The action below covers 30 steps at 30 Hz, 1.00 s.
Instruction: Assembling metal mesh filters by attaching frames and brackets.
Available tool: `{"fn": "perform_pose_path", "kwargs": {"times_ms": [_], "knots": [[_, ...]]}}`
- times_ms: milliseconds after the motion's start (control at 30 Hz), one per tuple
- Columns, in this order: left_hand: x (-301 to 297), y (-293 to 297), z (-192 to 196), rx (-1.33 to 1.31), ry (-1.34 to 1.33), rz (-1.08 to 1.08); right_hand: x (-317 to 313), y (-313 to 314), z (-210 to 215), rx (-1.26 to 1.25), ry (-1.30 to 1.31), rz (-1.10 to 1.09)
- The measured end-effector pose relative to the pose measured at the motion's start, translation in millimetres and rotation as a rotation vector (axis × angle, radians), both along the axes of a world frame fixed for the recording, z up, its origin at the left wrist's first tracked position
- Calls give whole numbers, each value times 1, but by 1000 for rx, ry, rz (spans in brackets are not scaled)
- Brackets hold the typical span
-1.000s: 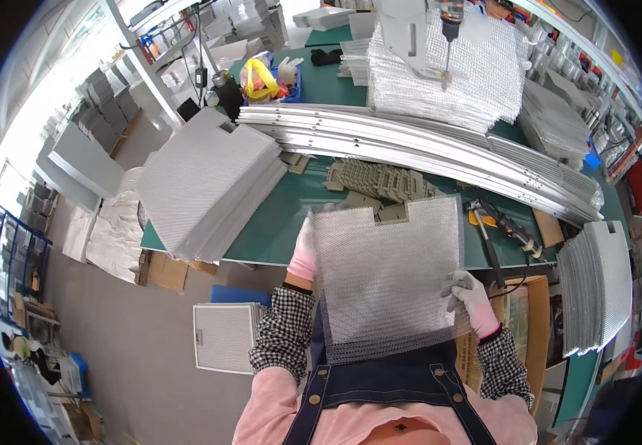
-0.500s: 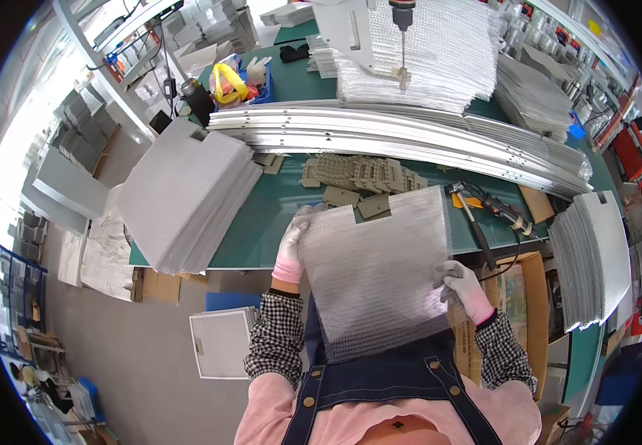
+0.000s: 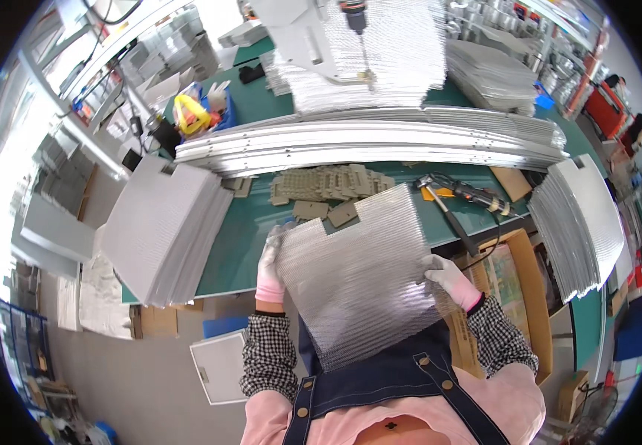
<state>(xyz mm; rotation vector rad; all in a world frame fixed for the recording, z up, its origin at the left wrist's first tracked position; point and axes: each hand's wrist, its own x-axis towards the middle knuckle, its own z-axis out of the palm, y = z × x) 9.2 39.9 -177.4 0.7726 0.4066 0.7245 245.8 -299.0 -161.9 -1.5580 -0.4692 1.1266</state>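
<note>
While the left hand (image 3: 270,263) pinches the silvery mesh panel (image 3: 358,282) near its upper left corner, the grip of the right hand (image 3: 450,282) pinches its right edge. The panel, which has a notch in its far side, is held tilted in front of the person, and its upper part overlaps the near edge of the table (image 3: 235,256) in this view. Just beyond it, beige plates (image 3: 328,184) lie in a cluster. To the right lies a hammer (image 3: 450,219), its handle pointing to the near edge. A stack of whitish panels (image 3: 150,230) occupies the left near corner.
</note>
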Motion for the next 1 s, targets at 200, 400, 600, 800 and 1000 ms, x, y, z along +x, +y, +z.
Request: {"fn": "perform_pose_path", "kwargs": {"times_ms": [200,400,600,800,1000], "knots": [[-7,2,-20,186,130,58,16,-8,-16,-78,-389,166],[-6,22,-3,275,99,-35,99,-108,124,-285,-1511,-519],[0,44,14,234,103,-39,165,-231,207,-1139,-1418,-571],[2,42,29,349,50,-83,202,-265,198,-999,-1215,-487],[2,36,47,360,15,49,164,-258,224,-884,-1465,-712]]}}
